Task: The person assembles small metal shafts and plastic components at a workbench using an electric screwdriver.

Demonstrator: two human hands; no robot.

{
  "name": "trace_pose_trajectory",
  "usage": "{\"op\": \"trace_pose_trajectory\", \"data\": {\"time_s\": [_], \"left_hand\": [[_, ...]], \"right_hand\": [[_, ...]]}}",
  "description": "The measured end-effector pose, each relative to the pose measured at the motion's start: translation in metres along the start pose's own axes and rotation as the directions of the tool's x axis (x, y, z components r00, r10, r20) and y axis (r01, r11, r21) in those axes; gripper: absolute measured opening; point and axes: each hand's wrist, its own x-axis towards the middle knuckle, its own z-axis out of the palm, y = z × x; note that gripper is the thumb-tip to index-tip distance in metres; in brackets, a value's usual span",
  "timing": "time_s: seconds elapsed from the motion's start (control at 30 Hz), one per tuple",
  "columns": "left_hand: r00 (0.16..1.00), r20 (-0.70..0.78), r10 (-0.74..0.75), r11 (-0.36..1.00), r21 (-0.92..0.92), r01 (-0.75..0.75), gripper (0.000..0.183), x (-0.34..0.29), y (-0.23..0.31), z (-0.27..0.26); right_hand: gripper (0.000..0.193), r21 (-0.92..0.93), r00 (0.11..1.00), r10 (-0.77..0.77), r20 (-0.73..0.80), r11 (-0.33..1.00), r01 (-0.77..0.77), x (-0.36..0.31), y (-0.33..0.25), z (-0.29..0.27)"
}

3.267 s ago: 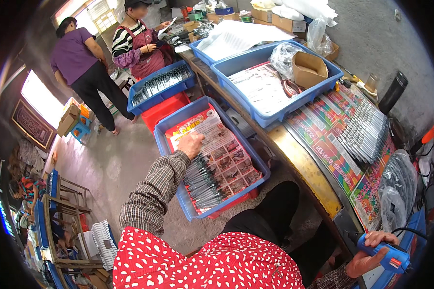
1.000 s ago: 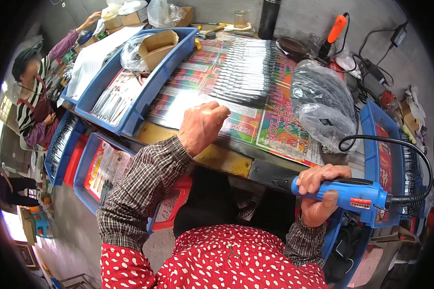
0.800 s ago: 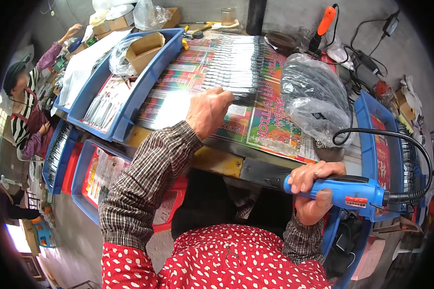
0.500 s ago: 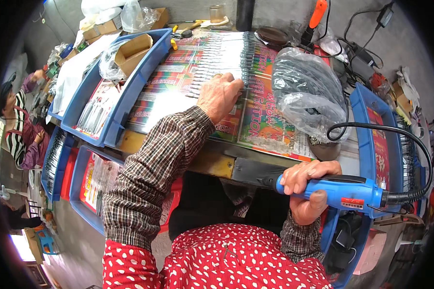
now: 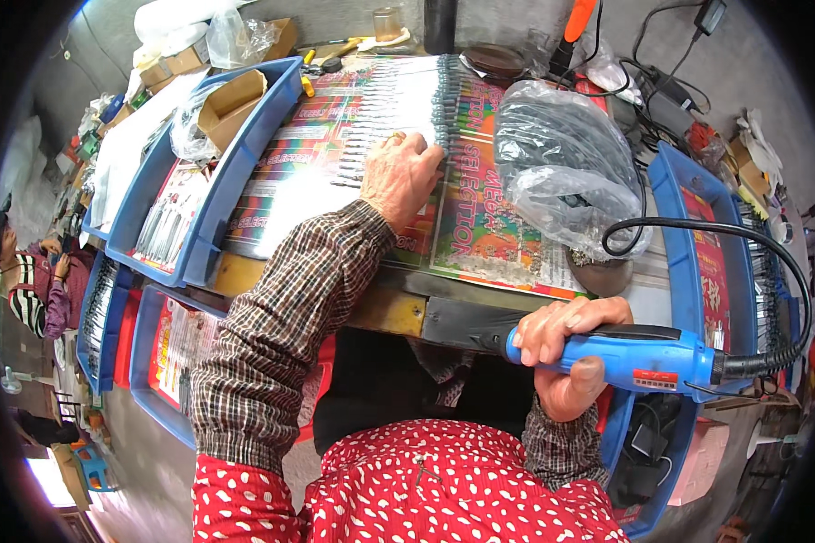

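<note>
Stretching forward across the table, my left hand (image 5: 400, 178) rests at the near end of a row of thin silvery rods (image 5: 447, 104), which lie side by side. Its fingers are bent inward and pressed down; whatever they pinch is hidden beneath them. Strong glare washes out the middle of the row. My right hand (image 5: 572, 348) is wrapped round a blue corded electric screwdriver (image 5: 647, 355), held nearly level at the table's front edge. The tool's nose points left toward a black-covered block (image 5: 462, 323), and its bit cannot be made out.
Clear plastic bags (image 5: 566, 149) with dark contents lie right of the rods. Blue trays (image 5: 244, 163) flank the table, several holding thin rods. The black cable (image 5: 752, 233) loops up at right. Another person (image 5: 41, 281) is at far left.
The view has shifted slightly, so the table sits a little farther left and higher. My left hand stays at the rods' near end; my right keeps its hold on the screwdriver.
</note>
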Motion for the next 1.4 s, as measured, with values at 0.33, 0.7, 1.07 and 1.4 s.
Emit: {"op": "trace_pose_trajectory", "data": {"time_s": [0.33,0.7,1.07,1.4], "left_hand": [[0.999,-0.030,-0.015,1.000,0.005,0.015,0.023,-0.001,0.000,0.007],[0.984,-0.164,0.074,0.997,-0.026,-0.079,0.012,-0.004,-0.005,-0.002],[0.982,-0.121,-0.148,0.889,-0.450,0.078,0.013,-0.040,0.027,-0.042],[0.975,0.083,-0.208,0.780,-0.587,0.216,0.023,-0.064,0.034,-0.056]], "right_hand": [[0.037,-0.021,1.000,0.000,0.005,1.000,0.000,-0.002,-0.002,0.000],[0.038,-0.071,0.998,0.025,0.057,0.997,-0.020,-0.001,-0.006,-0.002],[0.041,-0.132,0.998,-0.054,0.034,0.990,0.058,0.015,-0.005,-0.009],[0.040,-0.247,0.993,-0.113,-0.020,0.963,0.105,0.032,0.005,-0.013]]}}
